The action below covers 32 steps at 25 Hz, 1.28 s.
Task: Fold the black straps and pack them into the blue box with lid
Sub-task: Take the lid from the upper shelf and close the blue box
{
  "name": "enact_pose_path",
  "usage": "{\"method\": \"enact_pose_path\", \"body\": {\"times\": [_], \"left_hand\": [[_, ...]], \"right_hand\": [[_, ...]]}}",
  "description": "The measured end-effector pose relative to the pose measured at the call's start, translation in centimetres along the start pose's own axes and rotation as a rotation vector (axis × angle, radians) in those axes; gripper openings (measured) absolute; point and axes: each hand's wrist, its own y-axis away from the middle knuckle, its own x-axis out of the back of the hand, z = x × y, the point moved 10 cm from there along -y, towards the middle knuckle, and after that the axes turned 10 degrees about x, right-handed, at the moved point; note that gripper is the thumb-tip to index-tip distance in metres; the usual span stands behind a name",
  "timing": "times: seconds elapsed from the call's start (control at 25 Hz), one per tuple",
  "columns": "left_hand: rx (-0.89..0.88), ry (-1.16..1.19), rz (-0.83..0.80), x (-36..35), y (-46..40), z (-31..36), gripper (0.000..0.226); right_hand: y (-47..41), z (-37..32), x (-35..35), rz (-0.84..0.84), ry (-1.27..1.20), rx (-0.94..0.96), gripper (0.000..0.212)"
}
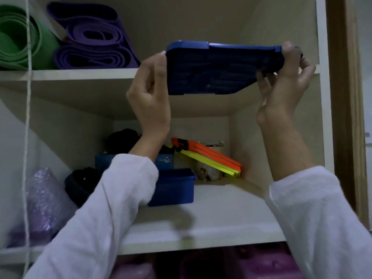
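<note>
1. While you hold the blue lid (223, 71) up in front of the upper shelf (80, 74), its long axis runs side to side between your hands, underside tilted toward you.
2. Your left hand (150, 93) presses its left short edge; your right hand (285, 77) pinches the right edge, thumb on top, fingers beneath.
3. The blue box (175, 186) sits open on the lower shelf (221, 208), below and left of the lid, nearer your left arm.
4. Black straps (80, 184) lie bundled just beside the box's left; whether any are inside is hidden.
5. The lid looks flat, rigid and ribbed, with rounded corners.
</note>
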Motion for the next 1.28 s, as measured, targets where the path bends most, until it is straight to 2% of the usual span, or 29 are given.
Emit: {"method": "enact_pose_path", "body": {"times": [0.16,0.32,0.44,0.56,0.64,0.72,0.8,0.88,0.96,1.12,1.28], "left_hand": [[-0.035,-0.154,0.023,1.7,4.4,-2.1,0.012],[0.067,-0.271,-0.014,3.1,7.3,-6.5,0.019],[0.237,-0.298,-0.067,3.9,8.4,-10.6,0.024],[0.4,-0.336,-0.051,5.8,8.0,-14.7,0.031],[0.612,-0.366,0.017,8.2,7.0,-19.0,0.031],[0.927,-0.394,0.054,11.0,6.9,-24.7,0.025],[1.224,-0.482,-0.014,13.0,8.0,-29.7,0.014],[1.428,-0.544,-0.153,14.0,9.4,-33.7,0.016],[1.562,-0.502,-0.27,13.9,10.5,-36.5,0.019],[1.679,-0.465,-0.466,13.2,11.8,-40.4,0.012],[1.734,-0.498,-0.539,13.6,12.2,-43.1,0.008]], "right_hand": [[2.5,2.2,3.2,0.046,0.023,-0.071,0.019],[4.2,7.5,7.5,0.158,0.033,-0.206,0.006],[5.4,12.0,10.6,0.219,0.052,-0.301,0.003],[6.0,16.8,14.0,0.268,-0.025,-0.436,0.015],[6.4,20.4,16.5,0.31,-0.07,-0.545,0.017],[6.8,23.9,18.8,0.342,-0.1,-0.635,0.022],[6.7,27.2,20.8,0.344,-0.13,-0.689,0.028],[6.6,29.6,21.1,0.292,-0.178,-0.729,0.014],[6.9,31.8,20.9,0.214,-0.196,-0.787,0.042],[7.5,35.4,20.0,0.132,-0.256,-0.837,0.07],[8.3,38.4,19.6,0.136,-0.272,-0.87,0.067]]}}
